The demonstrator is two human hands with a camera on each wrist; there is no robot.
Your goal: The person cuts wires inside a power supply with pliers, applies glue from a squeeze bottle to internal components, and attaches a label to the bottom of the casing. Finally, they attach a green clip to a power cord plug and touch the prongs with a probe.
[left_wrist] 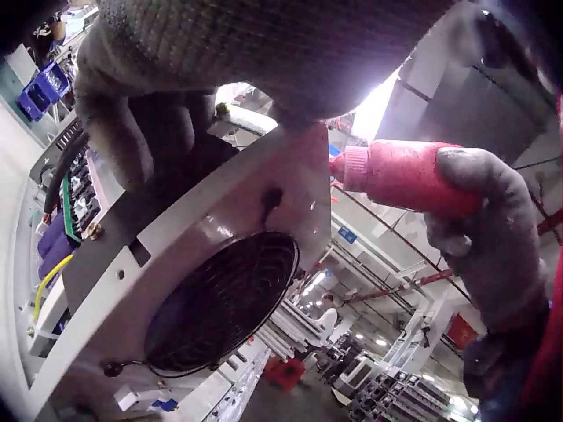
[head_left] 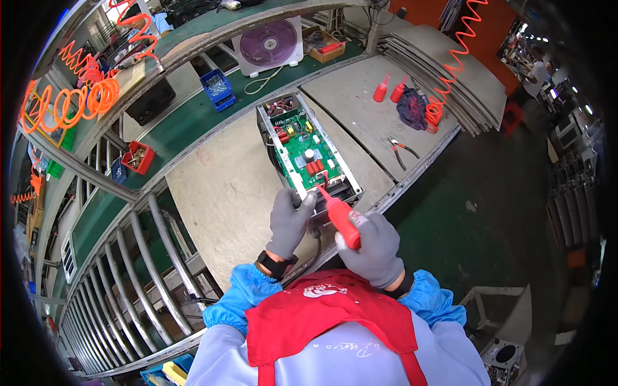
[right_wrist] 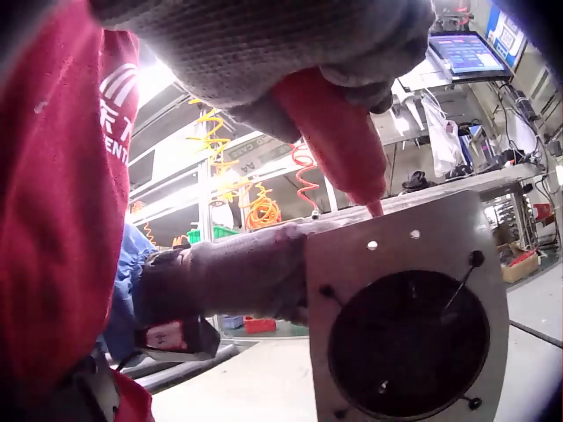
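A metal-framed unit with a green circuit board point(head_left: 308, 149) lies on the worktop, its near end toward the person. The gloved left hand point(head_left: 290, 222) grips the near left corner of the frame; in the left wrist view its fingers point(left_wrist: 123, 141) curl over the edge above a fan plate point(left_wrist: 220, 237). In the gloved right hand point(head_left: 374, 249) is a red squeeze bottle point(head_left: 343, 220), tilted with its nozzle at the near end of the board. The right wrist view shows the bottle point(right_wrist: 339, 141) pointing down behind the plate's top edge point(right_wrist: 396, 230); its tip is hidden there.
Pliers point(head_left: 403, 153), two red bottles point(head_left: 380, 90) and a dark cloth point(head_left: 412, 108) lie on the right part of the worktop. Beyond the unit are a blue bin point(head_left: 217, 90) and a purple fan point(head_left: 268, 44). A red bin point(head_left: 138, 157) and metal rollers point(head_left: 145, 278) are at left.
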